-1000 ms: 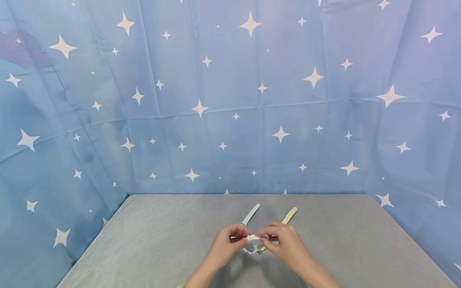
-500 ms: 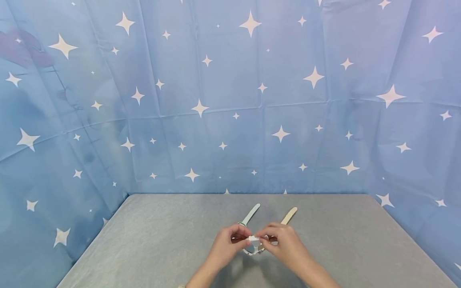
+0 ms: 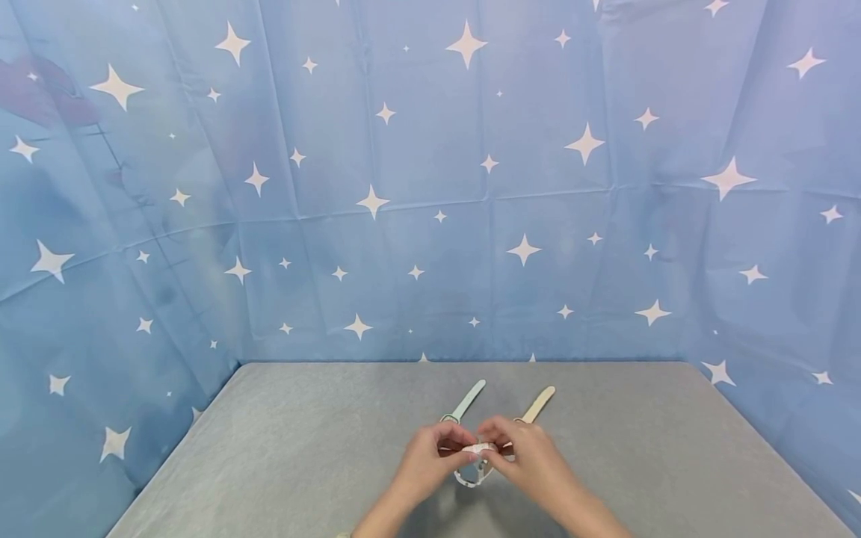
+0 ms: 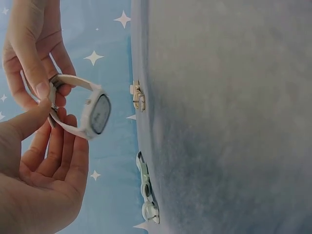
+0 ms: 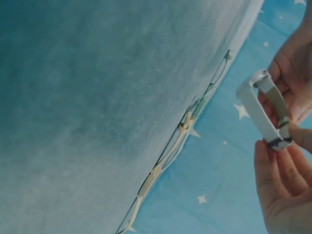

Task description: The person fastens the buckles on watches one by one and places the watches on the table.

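A white wristwatch (image 3: 468, 483) is held in the air just above the table, its strap bent round into a loop. My left hand (image 3: 430, 457) pinches the strap's buckle area from the left, thumb and fingers together. From the right, my right hand (image 3: 531, 454) pinches the same part of the strap. The left wrist view shows the rectangular watch face (image 4: 100, 114) turned away from both hands. The fingertips meet at the buckle and partly hide it. In the right wrist view the strap (image 5: 261, 114) appears as a band between the two hands.
Behind the hands, a mint-green watch (image 3: 468, 400) lies on the grey table (image 3: 303, 463). A pale yellow watch (image 3: 539, 404) lies to its right, its lower part hidden by my right hand. A blue star-patterned cloth (image 3: 430, 149) stands round the back and sides.
Both hands have drawn closer together at the strap. The white watch loop hangs slightly lower and has turned a little. More of the yellow watch shows behind my right hand.
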{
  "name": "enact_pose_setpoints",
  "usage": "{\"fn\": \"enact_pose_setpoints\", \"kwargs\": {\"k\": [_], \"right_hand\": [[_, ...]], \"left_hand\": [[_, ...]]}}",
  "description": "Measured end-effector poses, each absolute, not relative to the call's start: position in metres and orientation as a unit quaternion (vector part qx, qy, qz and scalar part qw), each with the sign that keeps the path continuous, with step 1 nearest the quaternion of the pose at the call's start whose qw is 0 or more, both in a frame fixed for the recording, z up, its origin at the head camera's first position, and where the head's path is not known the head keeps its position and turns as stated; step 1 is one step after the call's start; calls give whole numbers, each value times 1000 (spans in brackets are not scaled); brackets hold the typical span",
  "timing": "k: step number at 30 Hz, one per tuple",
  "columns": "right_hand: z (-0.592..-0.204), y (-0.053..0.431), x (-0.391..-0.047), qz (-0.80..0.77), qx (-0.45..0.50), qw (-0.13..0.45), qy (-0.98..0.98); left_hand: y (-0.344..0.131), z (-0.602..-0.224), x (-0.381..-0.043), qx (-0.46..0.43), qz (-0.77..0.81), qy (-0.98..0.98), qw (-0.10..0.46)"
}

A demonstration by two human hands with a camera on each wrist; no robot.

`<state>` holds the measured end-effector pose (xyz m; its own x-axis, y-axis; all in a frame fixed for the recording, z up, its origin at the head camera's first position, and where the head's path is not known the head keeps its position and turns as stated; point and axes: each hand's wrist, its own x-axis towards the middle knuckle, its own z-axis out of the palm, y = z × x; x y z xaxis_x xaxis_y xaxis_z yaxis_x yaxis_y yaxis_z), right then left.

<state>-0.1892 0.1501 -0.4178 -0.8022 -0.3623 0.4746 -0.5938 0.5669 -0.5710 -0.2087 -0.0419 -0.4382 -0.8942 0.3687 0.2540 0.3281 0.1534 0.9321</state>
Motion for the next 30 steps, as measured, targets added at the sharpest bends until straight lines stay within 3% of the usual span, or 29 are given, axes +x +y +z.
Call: {"fn": "enact_pose_setpoints", "kwargs": {"k": [9,22,30], "right_hand": [[-418,151,-189,411,252,135,-865],[-421,158,-187,439,273,133,-846],[-419,163,-183,472,307,87,-822]], "left_hand": [[-44,-440,-211,207,628,750,32],[-50,-441,-212,119,717,679,108],[-55,-437,-213,88,743,647,150]]}}
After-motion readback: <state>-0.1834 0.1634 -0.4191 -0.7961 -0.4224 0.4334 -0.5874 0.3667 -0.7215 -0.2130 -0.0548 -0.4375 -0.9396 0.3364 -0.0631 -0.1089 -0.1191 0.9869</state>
